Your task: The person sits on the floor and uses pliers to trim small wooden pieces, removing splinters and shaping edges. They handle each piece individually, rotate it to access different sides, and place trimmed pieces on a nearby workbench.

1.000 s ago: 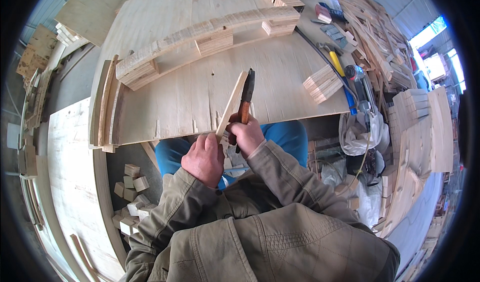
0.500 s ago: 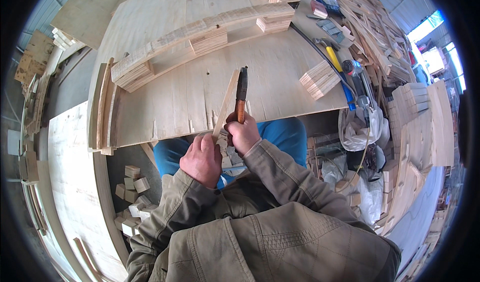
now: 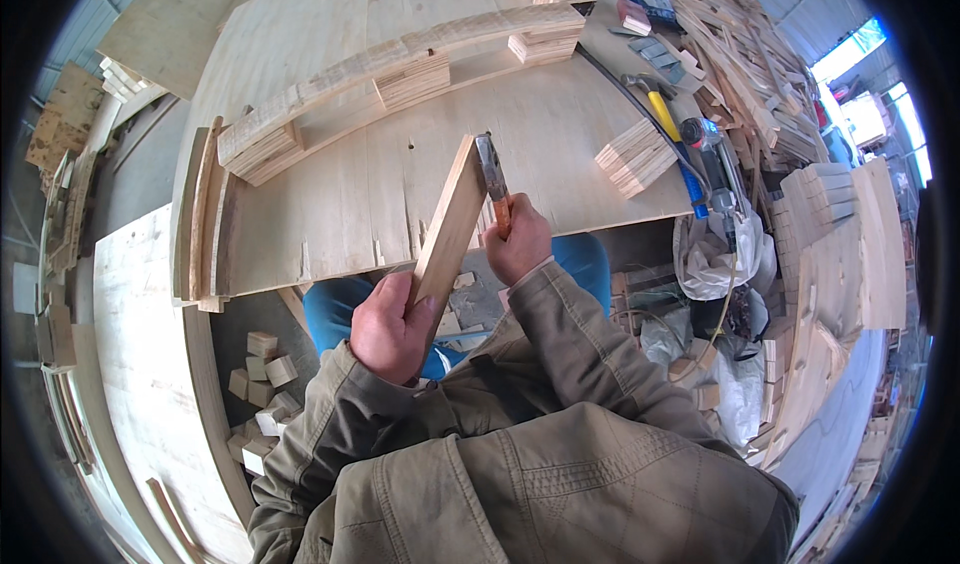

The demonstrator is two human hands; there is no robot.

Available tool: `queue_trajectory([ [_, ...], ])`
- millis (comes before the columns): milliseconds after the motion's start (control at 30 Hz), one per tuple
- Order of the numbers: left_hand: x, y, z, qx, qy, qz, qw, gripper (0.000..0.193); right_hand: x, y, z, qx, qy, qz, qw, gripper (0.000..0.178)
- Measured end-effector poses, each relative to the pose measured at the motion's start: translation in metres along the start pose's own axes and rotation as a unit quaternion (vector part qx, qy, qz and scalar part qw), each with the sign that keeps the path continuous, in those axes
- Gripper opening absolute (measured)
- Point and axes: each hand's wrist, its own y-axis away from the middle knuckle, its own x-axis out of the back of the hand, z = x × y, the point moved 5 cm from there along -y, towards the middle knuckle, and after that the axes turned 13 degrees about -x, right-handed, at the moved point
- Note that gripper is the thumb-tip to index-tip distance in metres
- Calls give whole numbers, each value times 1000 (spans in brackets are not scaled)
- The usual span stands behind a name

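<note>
Fingers of the left hand (image 3: 388, 326) wrap tight around the lower end of a long pale plywood strip (image 3: 450, 219), tilted up over the big plywood workbench sheet (image 3: 330, 194). Right hand (image 3: 515, 242) has fingers closed on the orange wooden handle of a dark-headed hammer (image 3: 492, 176), its head touching the strip's upper end. Stacked plywood blocks (image 3: 632, 156) sit well right; a yellow-handled hammer (image 3: 657, 104) lies beyond.

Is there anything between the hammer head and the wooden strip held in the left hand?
Nothing visible: the hammer in the right hand meets the top of the wooden strip that the left hand holds.
</note>
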Motion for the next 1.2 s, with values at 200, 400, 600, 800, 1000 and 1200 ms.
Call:
queue_trajectory([
  [200, 13, 5, -20, 78, 156, -57, 983, 22, 36, -12, -1, 124, 86, 44, 988, 26],
  [400, 13, 4, -22, 68, 154, -92, 981, 22, 66, -20, -2, 163, 155, 43, 973, 28],
  [600, 12, 9, -32, 121, 236, -55, 963, 25, 96, -31, 1, 162, 171, 144, 961, 27],
  [800, 17, 14, -47, 142, 284, -44, 947, 31, 99, -31, 10, 86, 1, -1, 996, 24],
  [1000, 14, 19, -61, 181, 377, -35, 908, 35, 64, 19, 11, -205, -252, -394, 860, 33],
  [1200, 6, 37, -95, 271, 467, -18, 842, 35, 54, 59, 10, -282, -370, -542, 700, 69],
])
